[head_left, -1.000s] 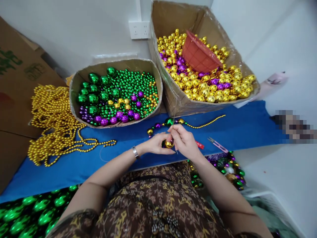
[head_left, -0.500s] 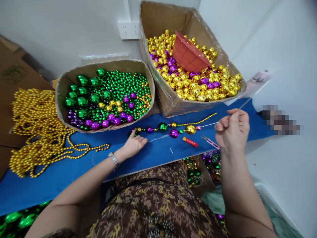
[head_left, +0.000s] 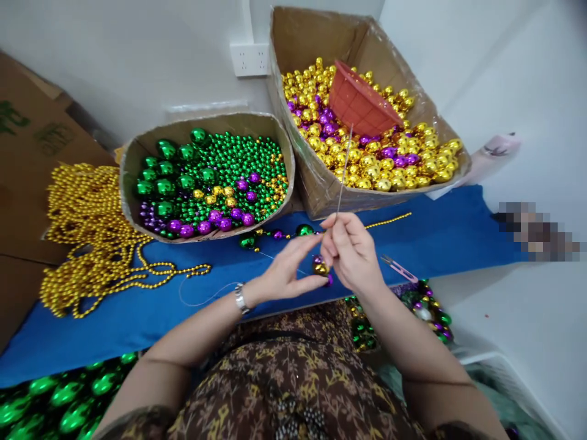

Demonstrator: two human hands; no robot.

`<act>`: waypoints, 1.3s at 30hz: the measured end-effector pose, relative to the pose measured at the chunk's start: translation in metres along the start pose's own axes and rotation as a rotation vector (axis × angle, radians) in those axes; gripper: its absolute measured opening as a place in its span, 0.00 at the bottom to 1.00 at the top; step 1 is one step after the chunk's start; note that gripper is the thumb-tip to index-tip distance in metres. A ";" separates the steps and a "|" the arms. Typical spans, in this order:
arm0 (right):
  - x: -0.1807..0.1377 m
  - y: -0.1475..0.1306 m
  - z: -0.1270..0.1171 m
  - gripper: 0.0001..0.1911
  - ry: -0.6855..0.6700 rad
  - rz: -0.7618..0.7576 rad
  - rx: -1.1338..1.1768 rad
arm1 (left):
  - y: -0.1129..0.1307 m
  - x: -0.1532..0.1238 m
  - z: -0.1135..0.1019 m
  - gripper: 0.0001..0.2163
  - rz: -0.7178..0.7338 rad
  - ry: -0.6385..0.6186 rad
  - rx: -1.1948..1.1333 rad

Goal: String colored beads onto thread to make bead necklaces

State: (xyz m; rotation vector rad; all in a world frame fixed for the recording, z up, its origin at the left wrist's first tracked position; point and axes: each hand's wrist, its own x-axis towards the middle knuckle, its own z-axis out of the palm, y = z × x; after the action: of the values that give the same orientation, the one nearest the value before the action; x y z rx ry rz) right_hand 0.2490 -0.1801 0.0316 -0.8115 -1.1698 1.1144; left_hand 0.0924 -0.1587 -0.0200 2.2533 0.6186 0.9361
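My right hand (head_left: 351, 253) pinches a long thin needle (head_left: 343, 168) that points up and away over the blue board (head_left: 137, 311). My left hand (head_left: 287, 272) pinches a small gold bead (head_left: 320, 267) right at the needle's lower end, with a purple bead beside it. Both hands meet above the front edge of the board. A partly strung strand of green, purple and gold beads (head_left: 275, 235) lies on the board just behind the hands, trailing into a thin gold chain (head_left: 389, 220). A fine thread loops leftward from my left wrist.
A round carton of green, purple and gold beads (head_left: 206, 177) sits behind on the left. A larger box of gold and purple beads (head_left: 367, 146) holds a red basket (head_left: 362, 104). A heap of gold bead chains (head_left: 92, 226) lies left. Small snips (head_left: 398, 267) rest right of my hands.
My right hand came back from the far right, where it had pulled the thread taut. My left hand lifted off the strand, and both now meet around a gold bead and the needle.
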 end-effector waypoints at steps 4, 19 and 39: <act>0.005 -0.011 -0.015 0.10 0.102 -0.038 0.023 | -0.003 0.012 0.017 0.13 -0.160 -0.156 -0.128; 0.003 -0.012 -0.114 0.11 0.719 -0.297 -0.172 | -0.029 -0.060 -0.050 0.19 -0.280 -0.242 0.687; -0.032 0.056 -0.007 0.14 -0.244 0.043 -0.682 | -0.078 -0.048 -0.202 0.19 -0.677 0.686 0.002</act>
State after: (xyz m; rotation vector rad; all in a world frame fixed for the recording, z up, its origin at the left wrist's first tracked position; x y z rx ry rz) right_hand 0.2418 -0.1945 -0.0317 -1.2433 -1.7877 0.8603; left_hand -0.1032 -0.0609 0.0178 1.4858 1.5485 1.3061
